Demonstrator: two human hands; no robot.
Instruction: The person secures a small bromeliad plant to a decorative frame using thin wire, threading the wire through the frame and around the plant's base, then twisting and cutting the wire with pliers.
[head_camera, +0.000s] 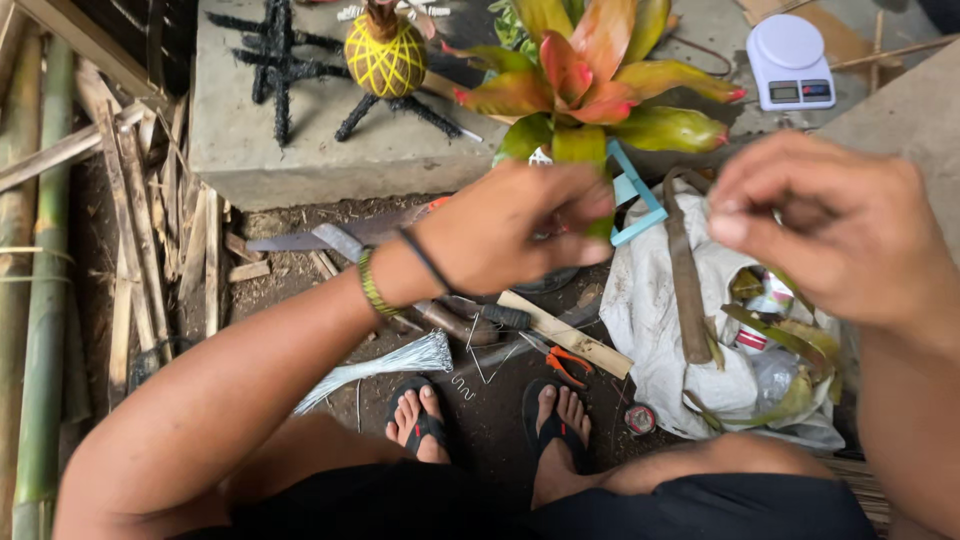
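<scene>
Glowing red-green bromeliad (590, 80) between hands (520, 225)

Both hands (520, 225) apparently pinch plant (590, 75).

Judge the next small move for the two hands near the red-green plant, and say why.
Probably bring the right hand across to the left hand. The left pinches at the base of the plant, the right's fingertips are pinched apart from it, and whether anything runs between them cannot be seen.

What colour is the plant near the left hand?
Red-orange and green leaves on the plant, head view.
</scene>
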